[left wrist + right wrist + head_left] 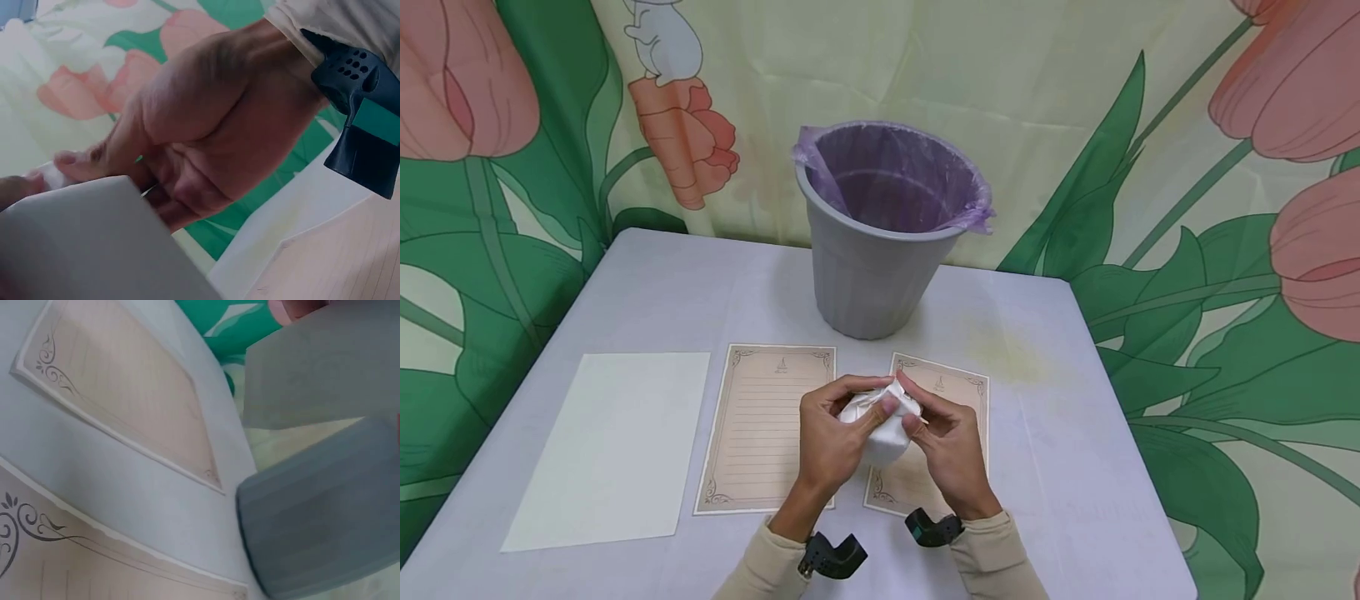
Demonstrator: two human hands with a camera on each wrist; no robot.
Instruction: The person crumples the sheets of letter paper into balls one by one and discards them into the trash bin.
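Both hands come together over the table around a piece of crumpled white paper (pixel 887 437), bunched at its top and smoother below. My left hand (pixel 831 437) grips it from the left, with the thumb across its front. From the other side my right hand (pixel 957 454) pinches it between thumb and fingers. The left wrist view has the right hand (pixel 206 119) curled behind a smooth face of the white paper (pixel 94 237). In the right wrist view that paper (pixel 325 369) overlaps the bin, and most of the fingers are hidden.
A grey bin (pixel 872 287) with a purple liner (pixel 895 196) stands at the table's back. A blank white sheet (pixel 613 450) lies at the left. Two bordered beige sheets lie flat: a lined one (pixel 763 425) in the middle, another (pixel 955 387) partly under the hands.
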